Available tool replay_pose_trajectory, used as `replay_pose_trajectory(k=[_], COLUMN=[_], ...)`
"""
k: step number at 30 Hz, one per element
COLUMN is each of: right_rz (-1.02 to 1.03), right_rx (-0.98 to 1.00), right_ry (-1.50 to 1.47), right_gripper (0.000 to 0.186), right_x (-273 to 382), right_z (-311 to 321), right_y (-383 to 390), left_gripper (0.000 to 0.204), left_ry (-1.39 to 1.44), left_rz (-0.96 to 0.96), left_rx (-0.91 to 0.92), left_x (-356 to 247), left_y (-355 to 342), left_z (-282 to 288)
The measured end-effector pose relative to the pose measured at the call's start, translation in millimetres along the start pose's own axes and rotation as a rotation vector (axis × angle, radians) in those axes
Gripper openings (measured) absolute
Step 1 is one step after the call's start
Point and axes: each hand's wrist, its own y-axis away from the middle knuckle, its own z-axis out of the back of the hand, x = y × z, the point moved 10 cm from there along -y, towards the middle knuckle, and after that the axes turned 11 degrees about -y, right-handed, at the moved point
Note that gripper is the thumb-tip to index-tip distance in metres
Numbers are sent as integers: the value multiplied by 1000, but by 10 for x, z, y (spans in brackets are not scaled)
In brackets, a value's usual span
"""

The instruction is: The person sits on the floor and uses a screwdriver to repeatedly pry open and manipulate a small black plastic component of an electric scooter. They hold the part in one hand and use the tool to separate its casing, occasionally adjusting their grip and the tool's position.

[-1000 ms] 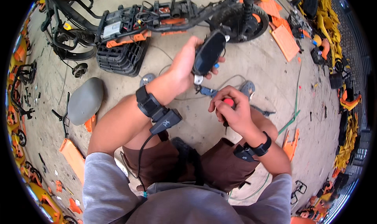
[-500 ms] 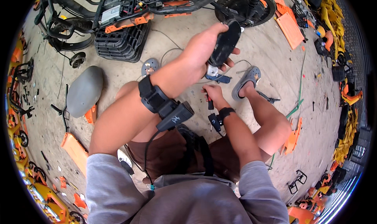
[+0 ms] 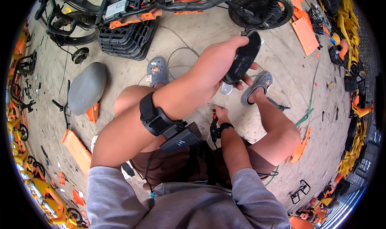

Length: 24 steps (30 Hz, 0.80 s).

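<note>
Clasped in left hand, upper centre: black unit, likely light, stiff, best gripped edgewise; in closed right hand, red-handled tool.

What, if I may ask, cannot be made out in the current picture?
All in the head view:
- Red-handled tool: largely hidden by the right grip and the wrist device; its tip is unclear.
- Black oval part: its far side faces away, and it hides parts of the left grip's fingers.
- Motorbike frame: cut off by the top edge.
- Yellow parts: too small and crowded to count.
</note>
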Motion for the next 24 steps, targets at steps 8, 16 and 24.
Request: replay_pose_trajectory(k=[8,16,24], right_rz=[440,1170,1559], right_rx=[19,-22,68], right_ry=[173,399,-426], right_gripper=[40,38,25], right_x=[1568,4185,4230], right_z=[127,-67,742], right_y=[-42,2646,3703], left_gripper=[46,44,39], left_ry=[36,73,-47], left_rz=[-1,34,76], left_rx=[-40,-37,-118], left_x=[-23,-9,89], left_y=[-55,-32,-10], left_z=[21,114,136])
